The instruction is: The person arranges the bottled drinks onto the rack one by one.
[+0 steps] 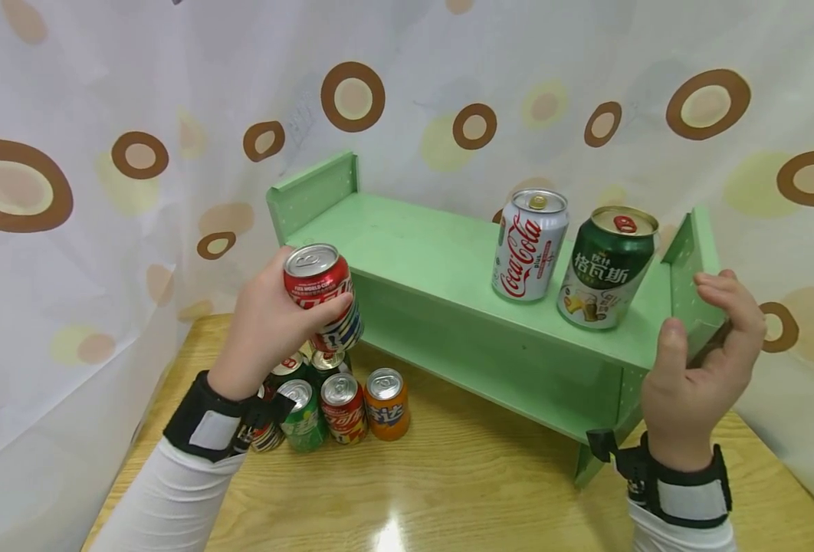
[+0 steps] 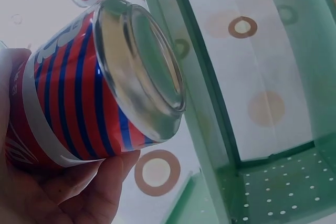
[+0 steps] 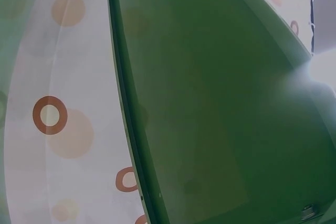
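My left hand [image 1: 269, 314] grips a red cola can [image 1: 317, 287] with a FIFA World Cup label, thumb across its front. It is held up off the table, overlapping the left front of the green two-tier shelf [image 1: 421, 238]. The left wrist view shows the bare metal base of the cola can [image 2: 68, 98], tilted close to the shelf edge. On the top board stand a white Coca-Cola plus can [image 1: 527, 249] and a green-and-white kvass can [image 1: 603, 276]. My right hand [image 1: 707, 368] is at the shelf's right end panel, thumb and fingers apart and loosely bent.
Several cans stand grouped on the wooden table [image 1: 448, 491] at the shelf's left front, among them a green can [image 1: 303, 418], a red can [image 1: 343, 410] and an orange can [image 1: 388, 406]. A patterned curtain [image 1: 414, 46] hangs behind and at the sides.
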The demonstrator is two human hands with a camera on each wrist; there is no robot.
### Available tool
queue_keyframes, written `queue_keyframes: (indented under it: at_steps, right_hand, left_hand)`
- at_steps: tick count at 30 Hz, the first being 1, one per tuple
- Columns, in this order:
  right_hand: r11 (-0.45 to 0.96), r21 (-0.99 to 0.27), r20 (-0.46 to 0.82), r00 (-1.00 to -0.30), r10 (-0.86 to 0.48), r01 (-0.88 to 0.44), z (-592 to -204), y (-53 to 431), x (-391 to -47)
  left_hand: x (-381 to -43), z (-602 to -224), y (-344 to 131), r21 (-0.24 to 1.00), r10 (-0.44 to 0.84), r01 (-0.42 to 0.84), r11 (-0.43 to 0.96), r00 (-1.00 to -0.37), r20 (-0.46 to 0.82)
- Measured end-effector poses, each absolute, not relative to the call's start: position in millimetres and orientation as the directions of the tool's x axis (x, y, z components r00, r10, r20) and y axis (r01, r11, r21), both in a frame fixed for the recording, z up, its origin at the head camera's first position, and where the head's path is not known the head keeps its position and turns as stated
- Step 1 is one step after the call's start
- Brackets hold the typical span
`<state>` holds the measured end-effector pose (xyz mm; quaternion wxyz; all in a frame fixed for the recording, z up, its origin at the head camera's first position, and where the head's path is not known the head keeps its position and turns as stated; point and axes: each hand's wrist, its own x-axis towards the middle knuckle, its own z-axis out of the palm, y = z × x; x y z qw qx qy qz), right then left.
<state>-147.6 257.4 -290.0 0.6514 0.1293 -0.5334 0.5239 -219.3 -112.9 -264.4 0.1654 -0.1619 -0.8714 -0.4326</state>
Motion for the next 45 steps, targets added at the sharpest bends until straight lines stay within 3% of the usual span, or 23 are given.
queue_keyframes:
  at_steps: [22, 45]
  right_hand:
    - [0.423, -0.383, 0.838, -0.116, 0.534, -0.821, -292, 259, -147]
    - [0.433, -0.375, 0.849, -0.116, 0.515, -0.820, -293, 261, -148]
  left_hand:
    - [-271, -231, -54, 0.705, 0.218, 0.510, 0.492, -0.857, 0.467]
    - [-282, -235, -39, 0.727, 0.206, 0.477, 0.494, -0.876, 0.435]
